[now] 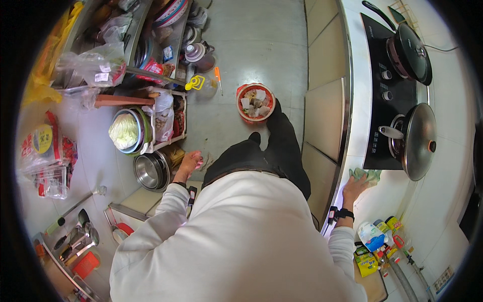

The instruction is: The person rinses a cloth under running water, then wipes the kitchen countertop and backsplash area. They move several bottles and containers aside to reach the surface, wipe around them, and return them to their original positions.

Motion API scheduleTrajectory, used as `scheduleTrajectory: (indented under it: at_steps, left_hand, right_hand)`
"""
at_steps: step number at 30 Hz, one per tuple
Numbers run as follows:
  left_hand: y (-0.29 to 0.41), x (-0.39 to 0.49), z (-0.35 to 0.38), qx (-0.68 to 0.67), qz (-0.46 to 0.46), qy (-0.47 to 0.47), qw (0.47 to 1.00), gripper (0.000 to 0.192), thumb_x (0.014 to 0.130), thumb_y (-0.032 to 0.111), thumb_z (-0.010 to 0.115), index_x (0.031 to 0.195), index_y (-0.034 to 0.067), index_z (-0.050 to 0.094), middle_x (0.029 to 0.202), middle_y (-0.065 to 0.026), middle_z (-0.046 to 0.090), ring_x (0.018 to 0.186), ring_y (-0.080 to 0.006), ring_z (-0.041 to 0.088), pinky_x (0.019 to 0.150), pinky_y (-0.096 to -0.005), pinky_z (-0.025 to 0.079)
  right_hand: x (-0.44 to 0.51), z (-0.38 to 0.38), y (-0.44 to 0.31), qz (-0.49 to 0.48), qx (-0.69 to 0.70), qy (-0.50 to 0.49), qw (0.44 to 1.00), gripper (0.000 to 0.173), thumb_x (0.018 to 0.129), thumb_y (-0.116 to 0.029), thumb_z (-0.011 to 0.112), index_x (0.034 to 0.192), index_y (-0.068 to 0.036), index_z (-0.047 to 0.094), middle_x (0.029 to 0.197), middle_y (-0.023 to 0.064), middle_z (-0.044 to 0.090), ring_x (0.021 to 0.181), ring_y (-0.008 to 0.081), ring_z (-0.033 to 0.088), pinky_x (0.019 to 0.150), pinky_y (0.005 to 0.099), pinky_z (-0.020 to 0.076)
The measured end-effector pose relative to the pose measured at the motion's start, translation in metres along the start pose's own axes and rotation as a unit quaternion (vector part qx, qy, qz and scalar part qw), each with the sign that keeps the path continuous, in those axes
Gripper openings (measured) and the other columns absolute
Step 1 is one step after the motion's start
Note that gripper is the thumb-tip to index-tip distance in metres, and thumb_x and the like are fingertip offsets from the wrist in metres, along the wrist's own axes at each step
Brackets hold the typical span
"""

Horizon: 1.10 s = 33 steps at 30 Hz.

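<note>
On the white counter (356, 145) at the right, my right hand (354, 188) presses on a green cloth (366, 176), just below the corner of a black glass gas hob (377, 124). My left hand (190, 162) hangs over the floor at the left with its fingers curled; something pink shows at them, and whether it is held cannot be told. Stacked metal pots (149, 171) stand beside that hand. A wok with a metal lid (420, 141) sits on the near burner, and a black lidded pan (413, 54) on the far one.
A red-rimmed bin with scraps (256, 102) stands on the floor by my feet. An orange-handled screwdriver (218, 77) lies near a plastic jug (203, 86). A shelf rack (151, 75) and a basin with a cabbage (123, 131) are at left. Bottles and packets (373, 238) crowd the counter's near right.
</note>
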<state>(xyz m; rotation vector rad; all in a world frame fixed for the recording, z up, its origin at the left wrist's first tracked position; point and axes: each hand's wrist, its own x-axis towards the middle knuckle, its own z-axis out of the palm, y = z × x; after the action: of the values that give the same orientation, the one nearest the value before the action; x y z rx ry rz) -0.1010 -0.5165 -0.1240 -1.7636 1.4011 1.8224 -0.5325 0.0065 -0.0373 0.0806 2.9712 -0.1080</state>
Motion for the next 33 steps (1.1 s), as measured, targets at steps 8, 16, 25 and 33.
scheduleTrajectory:
  at_steps: [8,16,25,33]
  left_hand:
    - [-0.04,-0.018,-0.015,-0.031,-0.031,0.03,0.999,0.037,0.098,0.034,0.057,0.125,0.009,0.059,0.103,-0.0044,0.067,0.087,-0.0153,0.065,0.074,-0.03,0.052]
    - [-0.055,-0.024,-0.019,-0.03,-0.086,0.043,0.995,0.036,0.097,0.031,0.057,0.126,0.01,0.058,0.108,-0.0052,0.067,0.086,-0.014,0.065,0.073,-0.0283,0.052]
    - [-0.022,0.001,-0.029,0.003,-0.033,0.031,0.999,0.045,0.097,0.041,0.058,0.127,0.008,0.057,0.107,-0.0056,0.067,0.087,-0.0146,0.064,0.075,-0.0298,0.051]
    - [0.018,0.024,-0.033,0.03,0.005,0.025,0.999,0.04,0.097,0.035,0.057,0.128,0.01,0.056,0.106,-0.0049,0.067,0.082,-0.0145,0.064,0.073,-0.0297,0.051]
  right_hand:
    - [0.004,0.004,0.007,-0.019,0.009,0.006,1.0,0.071,0.096,-0.039,0.051,0.151,-0.005,0.022,0.148,0.0395,0.02,0.14,0.0489,0.021,0.116,0.05,0.0223]
    - [0.004,0.002,0.006,-0.023,-0.014,0.003,1.0,0.071,0.095,-0.037,0.053,0.151,-0.008,0.021,0.147,0.0395,0.02,0.138,0.0509,0.024,0.115,0.0505,0.0233]
    - [0.0,-0.004,-0.001,-0.02,0.021,0.0,1.0,0.073,0.093,-0.033,0.056,0.152,-0.009,0.021,0.148,0.0379,0.02,0.139,0.0502,0.022,0.116,0.0501,0.0225]
    - [0.002,0.01,0.002,0.023,0.011,0.007,1.0,0.075,0.092,-0.035,0.058,0.152,-0.008,0.023,0.151,0.034,0.019,0.143,0.0455,0.017,0.119,0.0465,0.0154]
